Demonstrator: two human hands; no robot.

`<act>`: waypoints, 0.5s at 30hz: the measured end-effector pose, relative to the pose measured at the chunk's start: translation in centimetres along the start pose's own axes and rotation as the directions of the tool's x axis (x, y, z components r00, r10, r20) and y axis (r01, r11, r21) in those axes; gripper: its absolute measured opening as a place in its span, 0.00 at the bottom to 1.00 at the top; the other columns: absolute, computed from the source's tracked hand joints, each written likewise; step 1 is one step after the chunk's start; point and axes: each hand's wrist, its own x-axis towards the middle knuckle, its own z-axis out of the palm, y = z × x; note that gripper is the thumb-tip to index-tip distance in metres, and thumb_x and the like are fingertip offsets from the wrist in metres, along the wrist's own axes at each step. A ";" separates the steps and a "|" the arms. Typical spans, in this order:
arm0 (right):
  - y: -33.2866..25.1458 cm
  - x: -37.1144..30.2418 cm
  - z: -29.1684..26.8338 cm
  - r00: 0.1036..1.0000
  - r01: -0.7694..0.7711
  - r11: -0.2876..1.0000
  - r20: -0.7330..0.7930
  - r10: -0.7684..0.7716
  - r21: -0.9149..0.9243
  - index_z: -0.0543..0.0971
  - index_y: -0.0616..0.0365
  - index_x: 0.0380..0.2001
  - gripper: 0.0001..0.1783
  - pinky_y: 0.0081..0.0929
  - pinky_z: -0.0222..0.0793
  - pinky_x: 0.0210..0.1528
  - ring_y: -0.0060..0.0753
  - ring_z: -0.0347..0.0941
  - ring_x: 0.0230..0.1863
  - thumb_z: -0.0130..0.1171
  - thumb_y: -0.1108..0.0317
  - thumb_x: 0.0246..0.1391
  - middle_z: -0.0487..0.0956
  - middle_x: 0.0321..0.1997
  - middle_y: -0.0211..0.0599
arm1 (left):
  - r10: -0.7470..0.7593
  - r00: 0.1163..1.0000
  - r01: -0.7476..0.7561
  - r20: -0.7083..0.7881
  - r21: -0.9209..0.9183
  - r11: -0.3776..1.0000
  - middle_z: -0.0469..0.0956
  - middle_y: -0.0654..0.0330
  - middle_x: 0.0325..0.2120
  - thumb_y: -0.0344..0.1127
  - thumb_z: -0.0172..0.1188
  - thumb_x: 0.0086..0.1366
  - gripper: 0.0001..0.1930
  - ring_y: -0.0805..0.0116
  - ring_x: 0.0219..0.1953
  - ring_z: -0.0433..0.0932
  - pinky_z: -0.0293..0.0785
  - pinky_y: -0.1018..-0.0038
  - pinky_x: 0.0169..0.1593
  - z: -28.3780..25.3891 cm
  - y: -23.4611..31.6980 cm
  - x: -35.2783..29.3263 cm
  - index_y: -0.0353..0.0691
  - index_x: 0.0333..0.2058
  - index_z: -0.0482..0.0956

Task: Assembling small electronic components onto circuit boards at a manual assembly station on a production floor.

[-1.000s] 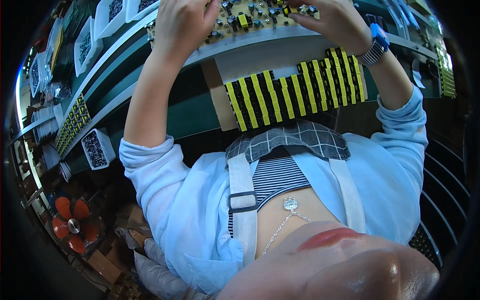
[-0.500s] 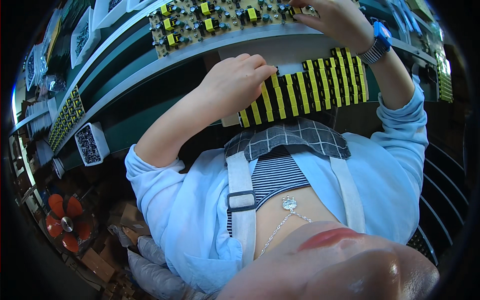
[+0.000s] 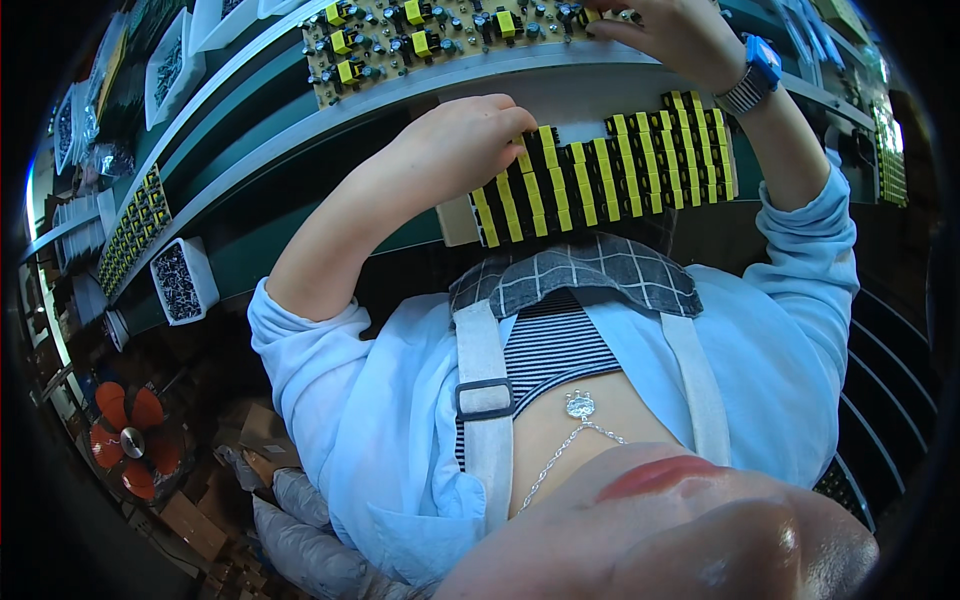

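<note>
My left hand (image 3: 470, 145) has its fingers pinched at the top end of one of the left rows of yellow-and-black transformers (image 3: 590, 180). Its fingertips appear to close on a transformer there, though the fingers partly hide it. At the upper edge, my right hand (image 3: 665, 40) reaches over a brown circuit board (image 3: 375, 80). Thumb and finger are closed around a yellow-and-black transformer (image 3: 591, 15) on that board. Several similar transformers stand among small round components. The transformer rows lie on a pale tray (image 3: 458, 222) close to my body.
A metal rail (image 3: 420, 80) runs between the board and the tray. To the left are a white bin (image 3: 185, 285) of small dark parts, another bin (image 3: 172, 75), and a populated board (image 3: 135, 230). An orange fan (image 3: 130, 440) stands lower left, near cardboard boxes (image 3: 268, 437).
My left hand has moved slightly left along the top of the transformer rows, uncovering a row end. The tray and its rows have shifted a little. My right hand stays at the board.
</note>
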 end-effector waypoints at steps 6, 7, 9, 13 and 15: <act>0.4 0.0 0.3 1.000 0.012 0.994 0.003 -0.013 0.108 0.78 0.55 0.40 0.13 0.34 0.74 0.42 0.41 0.78 0.38 0.62 0.64 0.52 0.81 0.36 0.38 | 0.025 0.999 -0.023 -0.039 0.046 0.999 0.77 0.56 0.40 0.28 0.60 0.62 0.14 0.63 0.39 0.80 0.78 0.73 0.44 -0.2 0.0 0.0 0.37 0.47 0.77; 0.5 -0.1 0.4 1.000 0.020 0.994 -0.003 -0.019 0.107 0.78 0.55 0.40 0.12 0.34 0.74 0.42 0.41 0.78 0.38 0.62 0.64 0.52 0.80 0.36 0.37 | 0.026 0.999 -0.024 -0.036 0.048 0.999 0.77 0.56 0.40 0.28 0.60 0.62 0.14 0.63 0.39 0.80 0.78 0.73 0.44 -0.4 -0.2 -0.1 0.37 0.47 0.77; 0.5 -0.4 0.3 0.999 0.036 0.995 -0.028 -0.033 0.094 0.78 0.55 0.40 0.12 0.34 0.74 0.41 0.42 0.78 0.39 0.62 0.64 0.52 0.80 0.36 0.37 | 0.107 0.981 -0.115 -0.164 -0.043 0.992 0.77 0.56 0.40 0.28 0.60 0.62 0.14 0.64 0.40 0.80 0.78 0.73 0.44 -1.1 -0.6 -0.2 0.38 0.48 0.77; 0.5 -0.6 0.4 0.994 0.069 0.996 -0.087 -0.064 0.059 0.78 0.55 0.39 0.11 0.34 0.74 0.41 0.42 0.78 0.39 0.62 0.65 0.52 0.80 0.37 0.37 | 0.128 0.940 -0.173 -0.315 -0.118 0.978 0.77 0.55 0.41 0.28 0.61 0.61 0.16 0.64 0.41 0.80 0.78 0.74 0.45 -2.7 -0.7 -0.3 0.38 0.49 0.77; 0.5 -0.6 0.7 0.992 0.062 0.997 -0.111 -0.057 0.045 0.78 0.55 0.39 0.11 0.34 0.74 0.40 0.42 0.77 0.38 0.62 0.65 0.52 0.79 0.36 0.36 | 0.120 0.926 -0.178 -0.357 -0.135 0.975 0.77 0.55 0.41 0.27 0.61 0.61 0.16 0.65 0.42 0.80 0.78 0.74 0.46 -3.5 -0.9 -0.2 0.38 0.49 0.77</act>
